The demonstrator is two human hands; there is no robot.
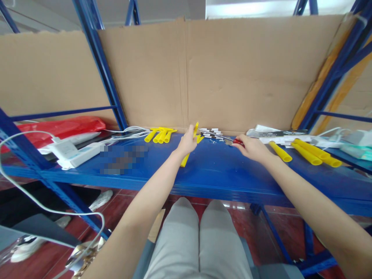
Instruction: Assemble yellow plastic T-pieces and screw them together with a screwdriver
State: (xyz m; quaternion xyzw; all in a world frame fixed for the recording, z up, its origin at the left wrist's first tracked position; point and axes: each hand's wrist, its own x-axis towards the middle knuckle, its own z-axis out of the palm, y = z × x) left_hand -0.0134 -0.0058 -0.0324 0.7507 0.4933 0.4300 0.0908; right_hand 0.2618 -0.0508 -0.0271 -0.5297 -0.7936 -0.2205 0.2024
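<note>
My left hand (188, 140) is closed around a yellow plastic tube (185, 160), held tilted over the blue shelf, its lower end and flared top showing past my fingers. In my right hand (253, 148) is a screwdriver (238, 143) with a red handle. Its long metal shaft points left toward the top of the tube; whether the tip touches it, I cannot tell. Small white-and-black strips (211, 133) lie behind the shaft, with tiny loose bits near them. Several more yellow tubes (167, 136) lie left of my left hand.
Further yellow tubes (308, 153) lie at the right on the blue shelf (221, 174). A white power strip (83, 155), cables and a red bag (64, 130) occupy the left. Cardboard (247, 73) stands along the back. Blue posts (100, 66) frame both sides. Another person's shoe (101, 199) shows below left.
</note>
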